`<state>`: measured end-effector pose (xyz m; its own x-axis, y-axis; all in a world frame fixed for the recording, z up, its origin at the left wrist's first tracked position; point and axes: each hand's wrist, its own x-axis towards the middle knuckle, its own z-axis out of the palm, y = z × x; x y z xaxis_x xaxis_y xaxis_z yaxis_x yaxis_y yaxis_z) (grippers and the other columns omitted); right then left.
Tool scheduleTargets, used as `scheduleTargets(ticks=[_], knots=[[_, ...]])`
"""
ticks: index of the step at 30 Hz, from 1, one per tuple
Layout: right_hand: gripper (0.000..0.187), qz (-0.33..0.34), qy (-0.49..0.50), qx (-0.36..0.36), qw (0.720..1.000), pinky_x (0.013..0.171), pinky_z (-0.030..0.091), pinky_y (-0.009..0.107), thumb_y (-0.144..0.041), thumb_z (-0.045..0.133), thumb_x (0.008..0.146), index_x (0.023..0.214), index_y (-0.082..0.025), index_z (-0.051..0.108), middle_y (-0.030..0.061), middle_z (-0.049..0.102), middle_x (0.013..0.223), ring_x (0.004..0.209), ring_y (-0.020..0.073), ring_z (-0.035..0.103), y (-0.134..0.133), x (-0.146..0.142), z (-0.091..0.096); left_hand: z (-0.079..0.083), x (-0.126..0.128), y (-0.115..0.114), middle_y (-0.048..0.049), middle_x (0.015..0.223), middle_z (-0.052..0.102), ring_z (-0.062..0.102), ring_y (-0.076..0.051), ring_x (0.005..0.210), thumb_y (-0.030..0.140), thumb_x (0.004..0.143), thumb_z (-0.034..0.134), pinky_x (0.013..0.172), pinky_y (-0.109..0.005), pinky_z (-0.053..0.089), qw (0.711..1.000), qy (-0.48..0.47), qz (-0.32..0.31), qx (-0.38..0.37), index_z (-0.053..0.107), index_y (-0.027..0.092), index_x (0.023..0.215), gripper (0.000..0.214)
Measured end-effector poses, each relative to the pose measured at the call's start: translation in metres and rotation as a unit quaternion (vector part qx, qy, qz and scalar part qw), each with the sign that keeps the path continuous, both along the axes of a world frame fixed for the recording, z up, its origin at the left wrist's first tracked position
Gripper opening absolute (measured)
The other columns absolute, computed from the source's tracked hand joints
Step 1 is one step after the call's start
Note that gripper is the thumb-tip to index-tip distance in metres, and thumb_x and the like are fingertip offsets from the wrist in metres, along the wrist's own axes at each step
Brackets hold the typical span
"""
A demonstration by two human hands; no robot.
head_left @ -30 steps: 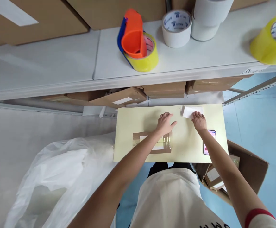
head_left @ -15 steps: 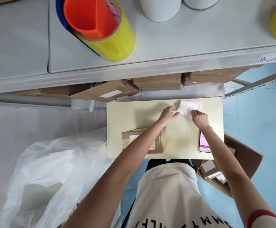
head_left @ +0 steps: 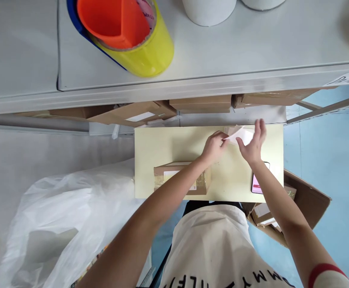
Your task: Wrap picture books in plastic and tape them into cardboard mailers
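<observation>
My left hand (head_left: pixel 215 147) pinches the left edge of a white paper slip (head_left: pixel 243 136) above the far part of the pale yellow table (head_left: pixel 150 148). More white paper seems to lie beneath that slip. My right hand (head_left: pixel 252 145) is just right of the paper, fingers raised and spread, holding nothing. Below my left forearm sits a taped cardboard box (head_left: pixel 203 182) with a white label, partly hidden by the arm. A phone (head_left: pixel 256 185) with a pink screen lies by my right wrist, partly covered by it.
Overhead runs a grey shelf (head_left: pixel 252 48) with a yellow tape roll (head_left: pixel 156 48) and an orange container (head_left: pixel 111 24). Cardboard boxes (head_left: pixel 200 105) line the area behind the table. At the right stands an open carton (head_left: pixel 309 200) of small boxes; a white plastic bag (head_left: pixel 63 204) is at left.
My right hand has let go of the paper's right side, lifted and opened. My left hand has closed on the left edge, and the slip is now tilted up.
</observation>
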<state>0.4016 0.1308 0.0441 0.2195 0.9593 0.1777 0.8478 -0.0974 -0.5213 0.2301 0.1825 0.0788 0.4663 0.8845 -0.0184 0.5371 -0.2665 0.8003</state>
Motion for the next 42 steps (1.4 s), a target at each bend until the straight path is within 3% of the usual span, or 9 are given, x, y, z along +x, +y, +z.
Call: scheduleTargets(ticks=[5, 10, 13, 18, 23, 29, 35, 39, 42], knots=[[0.048, 0.089, 0.062, -0.145, 0.983, 0.105, 0.029, 0.055, -0.048, 0.041, 0.095, 0.134, -0.021, 0.051, 0.0135, 0.065, 0.125, 0.119, 0.0308, 0.056, 0.035, 0.006, -0.010, -0.020, -0.037, 0.005, -0.0067, 0.091, 0.070, 0.067, -0.018, 0.081, 0.026, 0.085, 0.062, 0.074, -0.029, 0.054, 0.988, -0.067, 0.079, -0.112, 0.065, 0.015, 0.094, 0.014], [0.033, 0.115, 0.038, -0.154, 0.981, 0.100, 0.026, 0.052, -0.033, 0.038, 0.099, 0.099, -0.021, 0.069, 0.0101, 0.074, 0.099, 0.096, 0.0270, 0.064, 0.037, -0.002, -0.003, -0.006, -0.052, 0.002, -0.0173, 0.142, 0.046, 0.041, -0.032, 0.135, 0.031, 0.075, 0.075, 0.111, -0.048, 0.034, 0.955, 0.036, 0.286, 0.069, 0.045, 0.016, 0.135, 0.068], [0.036, 0.158, 0.002, -0.134, 0.978, 0.099, 0.023, 0.051, -0.035, 0.037, 0.100, 0.096, -0.023, 0.070, 0.0090, 0.073, 0.100, 0.097, 0.0268, 0.062, 0.032, -0.008, 0.009, 0.017, -0.037, -0.001, -0.0159, 0.149, 0.041, 0.025, -0.036, 0.144, 0.032, 0.078, 0.073, 0.116, -0.055, 0.017, 0.974, 0.135, 0.133, 0.121, 0.049, 0.021, 0.135, 0.063], [0.042, 0.215, 0.007, -0.110, 0.970, 0.099, 0.022, 0.047, -0.041, 0.036, 0.101, 0.089, -0.024, 0.072, 0.0062, 0.074, 0.094, 0.091, 0.0240, 0.060, 0.029, -0.008, 0.020, 0.030, -0.005, 0.004, -0.0065, 0.104, 0.073, 0.055, -0.027, 0.118, 0.021, 0.093, 0.051, 0.112, -0.057, 0.010, 0.973, 0.215, -0.060, 0.061, 0.072, 0.027, 0.095, 0.021], [0.039, 0.229, 0.018, -0.101, 0.968, 0.100, 0.023, 0.045, -0.040, 0.037, 0.101, 0.090, -0.024, 0.071, 0.0054, 0.074, 0.095, 0.092, 0.0231, 0.061, 0.026, -0.003, 0.019, 0.024, -0.003, 0.018, -0.0051, 0.089, 0.075, 0.064, -0.024, 0.096, 0.024, 0.095, 0.049, 0.102, -0.050, 0.025, 0.974, 0.223, -0.028, -0.023, 0.072, 0.023, 0.083, 0.025], [0.041, 0.240, -0.001, -0.161, 0.957, 0.099, 0.027, 0.049, -0.024, 0.049, 0.090, 0.132, -0.024, 0.049, 0.0091, 0.072, 0.108, 0.097, 0.0279, 0.065, 0.026, 0.014, 0.009, 0.018, -0.014, 0.029, -0.0055, 0.091, 0.076, 0.066, -0.022, 0.082, 0.026, 0.094, 0.051, 0.092, -0.039, 0.032, 0.977, 0.212, -0.029, 0.010, 0.071, 0.022, 0.086, 0.022], [0.059, 0.160, -0.033, -0.171, 0.972, 0.103, 0.024, 0.061, -0.034, 0.056, 0.087, 0.142, -0.021, 0.038, 0.0151, 0.067, 0.115, 0.110, 0.0344, 0.060, 0.031, 0.024, 0.006, 0.010, -0.035, 0.041, -0.0057, 0.089, 0.075, 0.066, -0.020, 0.082, 0.027, 0.093, 0.052, 0.085, -0.034, 0.039, 0.984, 0.119, 0.128, 0.026, 0.070, 0.020, 0.087, 0.020], [0.089, 0.166, 0.136, -0.101, 0.971, 0.104, 0.032, 0.061, -0.060, 0.066, 0.077, 0.149, -0.023, 0.029, 0.0180, 0.053, 0.138, 0.127, 0.0380, 0.048, 0.021, -0.004, 0.032, 0.021, -0.037, 0.030, -0.0034, 0.083, 0.074, 0.065, -0.017, 0.075, 0.031, 0.089, 0.056, 0.071, -0.027, 0.045, 0.987, -0.049, 0.146, -0.047, 0.069, 0.018, 0.086, 0.019], [0.085, 0.179, 0.352, -0.092, 0.914, 0.092, 0.049, 0.048, -0.063, 0.069, 0.074, 0.144, -0.025, 0.037, 0.0127, 0.062, 0.126, 0.107, 0.0288, 0.061, 0.005, -0.034, 0.057, 0.045, -0.037, 0.011, -0.0033, 0.078, 0.073, 0.065, -0.015, 0.069, 0.037, 0.085, 0.060, 0.065, -0.026, 0.048, 0.973, -0.144, 0.146, -0.104, 0.068, 0.016, 0.083, 0.022]])
